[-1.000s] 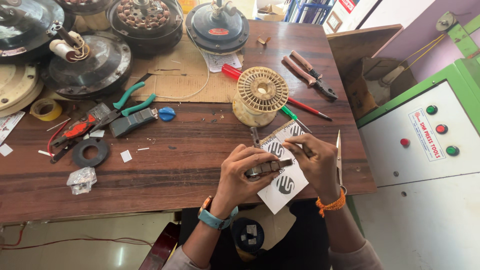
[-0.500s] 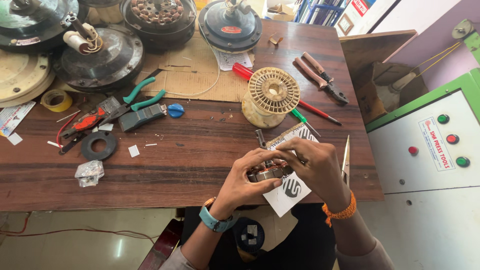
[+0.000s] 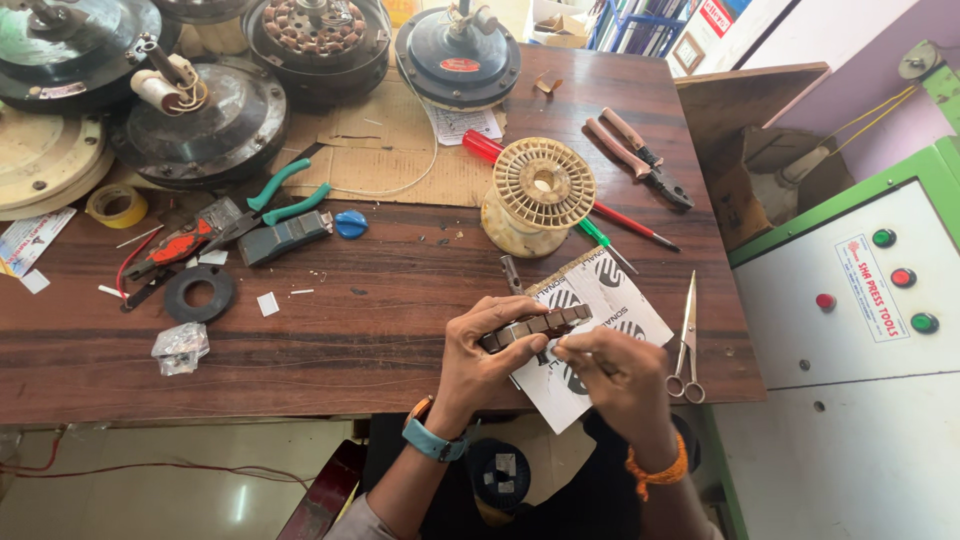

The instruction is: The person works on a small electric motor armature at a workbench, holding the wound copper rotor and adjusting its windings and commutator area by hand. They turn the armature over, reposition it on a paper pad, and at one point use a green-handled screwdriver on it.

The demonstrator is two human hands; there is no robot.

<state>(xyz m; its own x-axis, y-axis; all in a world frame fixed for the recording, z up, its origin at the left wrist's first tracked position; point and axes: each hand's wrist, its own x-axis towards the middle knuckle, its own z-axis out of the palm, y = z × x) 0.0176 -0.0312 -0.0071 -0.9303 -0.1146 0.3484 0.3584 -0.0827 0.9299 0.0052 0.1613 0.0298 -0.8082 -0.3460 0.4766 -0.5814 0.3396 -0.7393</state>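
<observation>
Near the front edge of the dark wooden counter [image 3: 330, 340], the left hand [image 3: 480, 350] is closed around a dark, ridged metal ring-shaped core [image 3: 535, 327], holding it just above a white printed card [image 3: 600, 330]. The right hand [image 3: 620, 375] pinches at the core's right end with curled fingers. Silver scissors [image 3: 686, 340] lie just right of the card. A cream plastic spool [image 3: 540, 195] stands beyond, with green-handled pliers [image 3: 275, 200] far left.

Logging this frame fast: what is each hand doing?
Left hand: closed on the slotted metal core.
Right hand: fingertips pinched at the core's underside; holding anything cannot be told.
</observation>
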